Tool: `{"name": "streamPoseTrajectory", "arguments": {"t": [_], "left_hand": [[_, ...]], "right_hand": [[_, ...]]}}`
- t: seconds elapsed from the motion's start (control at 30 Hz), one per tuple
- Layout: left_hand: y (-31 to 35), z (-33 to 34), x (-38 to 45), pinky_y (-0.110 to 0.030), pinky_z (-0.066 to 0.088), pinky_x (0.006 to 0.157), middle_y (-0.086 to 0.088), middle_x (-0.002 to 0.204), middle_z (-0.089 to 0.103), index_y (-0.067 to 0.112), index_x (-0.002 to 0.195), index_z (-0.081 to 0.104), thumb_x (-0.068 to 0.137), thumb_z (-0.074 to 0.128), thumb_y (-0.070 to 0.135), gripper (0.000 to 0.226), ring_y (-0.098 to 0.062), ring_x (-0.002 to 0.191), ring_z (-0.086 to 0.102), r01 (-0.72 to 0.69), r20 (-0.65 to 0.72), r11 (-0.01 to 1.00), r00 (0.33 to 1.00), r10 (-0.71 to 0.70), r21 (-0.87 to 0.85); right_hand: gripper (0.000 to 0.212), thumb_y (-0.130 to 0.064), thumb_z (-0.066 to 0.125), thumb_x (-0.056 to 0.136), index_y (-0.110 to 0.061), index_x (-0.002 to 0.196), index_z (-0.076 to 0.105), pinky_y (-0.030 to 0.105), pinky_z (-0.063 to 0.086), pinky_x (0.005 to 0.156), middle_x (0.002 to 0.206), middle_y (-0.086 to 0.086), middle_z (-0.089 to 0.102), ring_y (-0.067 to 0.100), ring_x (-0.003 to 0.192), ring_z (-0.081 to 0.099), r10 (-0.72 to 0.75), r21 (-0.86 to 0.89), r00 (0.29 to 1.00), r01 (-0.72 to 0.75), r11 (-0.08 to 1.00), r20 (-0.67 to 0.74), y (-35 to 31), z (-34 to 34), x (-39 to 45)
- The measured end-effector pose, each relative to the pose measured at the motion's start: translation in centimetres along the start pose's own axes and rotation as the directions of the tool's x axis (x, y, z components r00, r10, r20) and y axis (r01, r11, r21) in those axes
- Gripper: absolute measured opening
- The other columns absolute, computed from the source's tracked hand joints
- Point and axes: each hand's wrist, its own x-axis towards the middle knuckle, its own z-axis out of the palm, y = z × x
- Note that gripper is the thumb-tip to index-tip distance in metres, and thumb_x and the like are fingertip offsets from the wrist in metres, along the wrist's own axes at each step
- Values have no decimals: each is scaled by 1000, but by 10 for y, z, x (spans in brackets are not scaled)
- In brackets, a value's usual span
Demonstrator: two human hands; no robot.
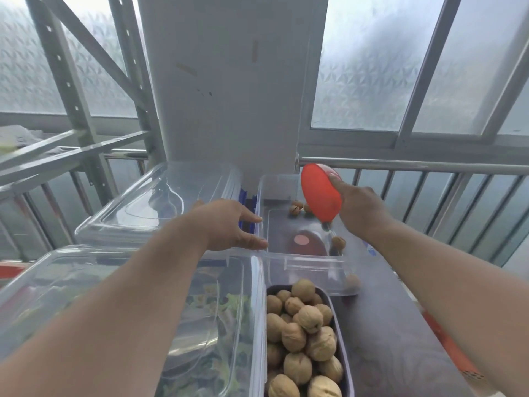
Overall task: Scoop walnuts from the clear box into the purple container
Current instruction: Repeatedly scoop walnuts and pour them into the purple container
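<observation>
Right hand (pixel 362 213) is up in the right-center of the frame, curled around a red scoop (pixel 320 193) — index finger laid along the back of the bowl, the rest of the fingers wrapped where the handle goes, though the handle itself is mostly hidden. The scoop is tipped nearly on edge over the clear box (pixel 303 250), with its bowl turned away, so no telling if anything's in it.

The clear box sits center frame, just above the purple container (pixel 342 333), and it's nearly bare: a couple of walnuts in the box (pixel 294 209) near its far wall, another one by the right side under the scoop, and one more at the near right corner — can't say if that one's inside or outside the wall. A reddish blur shows on the box floor.

Left hand (pixel 229 224) is flat and relaxed, fingers straight, tips resting on the left rim of the clear box. It's not gripping anything.

The purple container is at bottom center, piled high with walnuts (pixel 303 336). To its left is a big clear tub (pixel 252 310) with something green inside, and a clear lid (pixel 160 202) lies further up on the left. Frosted windows and a metal railing run across the back.
</observation>
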Motion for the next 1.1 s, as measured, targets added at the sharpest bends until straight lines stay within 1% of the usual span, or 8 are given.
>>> {"name": "streamPoseTrajectory", "arguments": {"t": [0.13, 0.27, 0.53, 0.67, 0.77, 0.87, 0.97, 1.1], "left_hand": [[1, -1, 2, -58, 24, 118, 11, 146, 59, 51, 141, 57, 67, 62, 91, 85, -23, 138, 49, -7, -57, 997, 998, 3, -82], [5, 3, 3, -64, 6, 121, 12, 146, 59, 48, 141, 58, 69, 60, 90, 83, -20, 141, 47, -14, -28, 999, 1000, 12, -42], [9, 2, 7, -66, 2, 121, 10, 142, 63, 44, 138, 63, 70, 59, 89, 82, -21, 141, 47, 10, -3, 999, 1000, -10, -43], [8, 2, 9, -67, 4, 120, 13, 139, 65, 44, 137, 64, 67, 57, 92, 85, -20, 139, 48, 3, -1, 999, 1000, -3, -45], [10, 1, 8, -65, 5, 121, 10, 139, 65, 44, 137, 64, 67, 57, 91, 85, -21, 139, 48, 8, 4, 999, 1000, -8, -37], [11, -1, 5, -64, 6, 121, 11, 138, 65, 44, 136, 65, 65, 58, 91, 86, -20, 138, 49, 7, 3, 999, 1000, -7, -49], [11, -3, 3, -63, 5, 122, 10, 142, 63, 43, 137, 65, 63, 58, 91, 88, -20, 139, 48, 16, 11, 998, 1000, -16, -59], [10, -3, 2, -60, 11, 122, 10, 142, 62, 43, 134, 67, 64, 62, 90, 85, -20, 138, 49, 14, -1, 998, 1000, -14, -55]], "right_hand": [[101, -2, 62, 88, -46, 166, 14, 48, 58, 85, 118, 25, 66, 45, 99, 67, -2, -87, 999, 5, 996, 32, -13, 7, 14], [112, 2, 68, 84, -47, 166, 12, 47, 58, 81, 117, 21, 66, 43, 97, 67, -16, -170, 998, 26, 985, 57, -17, 12, 30], [81, -8, 49, 101, -53, 162, 21, 49, 60, 86, 137, 17, 59, 42, 108, 67, -129, -344, 986, 158, 926, 104, -17, 21, 40], [75, -6, 36, 104, -57, 159, 28, 41, 56, 83, 134, 13, 57, 38, 103, 66, -182, -244, 965, 226, 943, 191, -19, 35, 40], [75, -9, 43, 105, -52, 163, 22, 37, 50, 79, 117, 18, 68, 29, 81, 56, -232, -205, 951, 274, 940, 206, -22, 44, 43], [73, -15, 47, 105, -50, 163, 23, 36, 49, 83, 117, 15, 67, 29, 85, 53, -234, -161, 945, 274, 948, 229, -26, 41, 42], [66, -12, 41, 107, -47, 162, 32, 31, 44, 71, 103, 7, 58, 29, 87, 59, -195, 126, 950, 168, 978, 246, -40, 32, 33], [55, -10, 38, 110, -40, 155, 47, 27, 33, 44, 77, 11, 51, 23, 64, 45, -109, 491, 929, -85, 867, 354, -40, 27, 15]]}}
